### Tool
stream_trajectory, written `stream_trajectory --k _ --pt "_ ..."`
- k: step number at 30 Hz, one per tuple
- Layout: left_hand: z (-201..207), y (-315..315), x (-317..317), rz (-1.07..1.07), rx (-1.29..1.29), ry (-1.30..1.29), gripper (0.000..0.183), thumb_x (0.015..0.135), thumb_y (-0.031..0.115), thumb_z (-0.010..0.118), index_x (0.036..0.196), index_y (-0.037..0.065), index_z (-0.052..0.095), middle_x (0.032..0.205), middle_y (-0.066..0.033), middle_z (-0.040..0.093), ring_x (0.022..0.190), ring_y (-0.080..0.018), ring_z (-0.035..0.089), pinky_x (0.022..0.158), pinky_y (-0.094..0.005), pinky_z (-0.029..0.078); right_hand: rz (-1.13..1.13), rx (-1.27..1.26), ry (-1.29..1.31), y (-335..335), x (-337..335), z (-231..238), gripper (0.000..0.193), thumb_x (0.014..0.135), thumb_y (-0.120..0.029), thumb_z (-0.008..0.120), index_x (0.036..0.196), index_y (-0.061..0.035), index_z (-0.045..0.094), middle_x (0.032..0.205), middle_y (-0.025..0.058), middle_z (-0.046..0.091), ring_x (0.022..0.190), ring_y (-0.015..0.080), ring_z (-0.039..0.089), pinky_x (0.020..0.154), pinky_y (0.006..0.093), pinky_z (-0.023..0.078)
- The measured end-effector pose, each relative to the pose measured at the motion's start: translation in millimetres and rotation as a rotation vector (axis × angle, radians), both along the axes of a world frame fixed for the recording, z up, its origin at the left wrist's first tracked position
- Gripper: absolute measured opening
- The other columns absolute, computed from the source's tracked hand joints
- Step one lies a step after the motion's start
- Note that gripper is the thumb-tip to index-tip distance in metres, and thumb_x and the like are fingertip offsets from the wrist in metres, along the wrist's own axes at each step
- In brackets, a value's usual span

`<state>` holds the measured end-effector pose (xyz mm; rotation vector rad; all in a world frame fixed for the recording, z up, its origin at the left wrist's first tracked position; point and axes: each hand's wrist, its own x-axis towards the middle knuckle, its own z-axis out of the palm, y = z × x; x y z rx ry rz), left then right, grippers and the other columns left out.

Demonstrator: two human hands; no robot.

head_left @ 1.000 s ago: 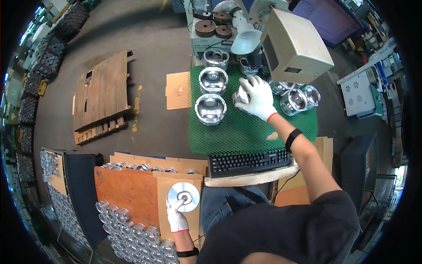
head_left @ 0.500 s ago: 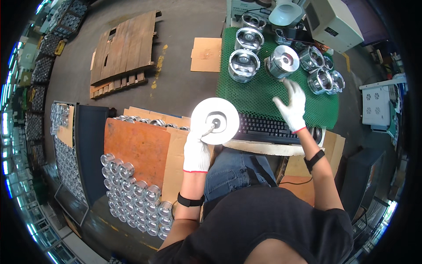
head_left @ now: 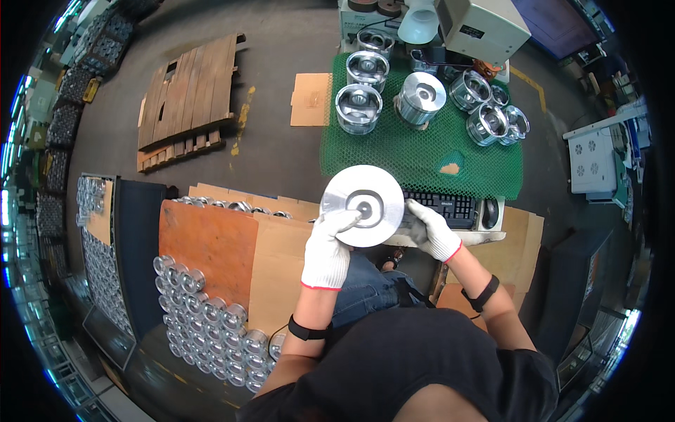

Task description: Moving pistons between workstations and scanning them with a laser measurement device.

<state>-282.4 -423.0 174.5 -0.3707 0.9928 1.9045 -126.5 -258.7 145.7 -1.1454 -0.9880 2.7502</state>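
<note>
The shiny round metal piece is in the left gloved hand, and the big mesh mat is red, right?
Not quite: the head view shows that the big mesh mat is green, not red. The shiny round metal piece is indeed in the left gloved hand.

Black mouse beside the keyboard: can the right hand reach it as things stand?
Probably yes: the right hand, by the round silver part, is near the mouse, with nothing visible blocking the way.

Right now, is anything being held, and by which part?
A round metal piece: the left hand holds its lower-left edge, fingers across the face; the right hand is at its right edge, contact unclear.
</note>
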Motion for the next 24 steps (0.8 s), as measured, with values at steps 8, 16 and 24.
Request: stream_trajectory --k 8,16,24 --pt "-17.0 -17.3 6.2 -0.151 0.09 -0.116 0.024 0.081 -0.005 0.058 0.105 -0.011 0.058 0.104 -0.0182 0.064 0.098 -0.0264 0.064 0.092 -0.0407 0.053 -0.237 -0.488 0.134 -26.5 -35.6 24.4 0.051 0.094 -0.046 0.053 0.124 -0.0052 0.056 0.12 0.0113 0.063 0.114 0.0258 0.057 0.101 0.0489 0.041" --pt "-122.0 -70.6 0.5 -0.8 -0.126 0.401 0.041 0.087 0.02 0.065 0.124 0.005 0.058 0.118 -0.009 0.059 0.111 -0.0173 0.054 0.097 -0.0302 0.041 0.286 0.168 -0.25 -31.3 -35.9 9.4 0.025 0.086 -0.023 0.066 0.101 -0.0029 0.065 0.088 0.0053 0.065 0.085 0.0134 0.061 0.08 0.0311 0.049" --pt "-160.2 -27.0 -19.5 -0.605 -0.009 -0.063 0.06 0.094 0.045 0.054 0.133 0.0 0.046 0.114 -0.0148 0.06 0.082 -0.0149 0.058 0.062 -0.0274 0.048 1.328 1.069 -0.351 28.6 -108.7 19.3 0.06 0.076 -0.018 0.065 0.132 -0.0064 0.05 0.119 0.017 0.058 0.114 0.0311 0.055 0.093 0.0378 0.044"
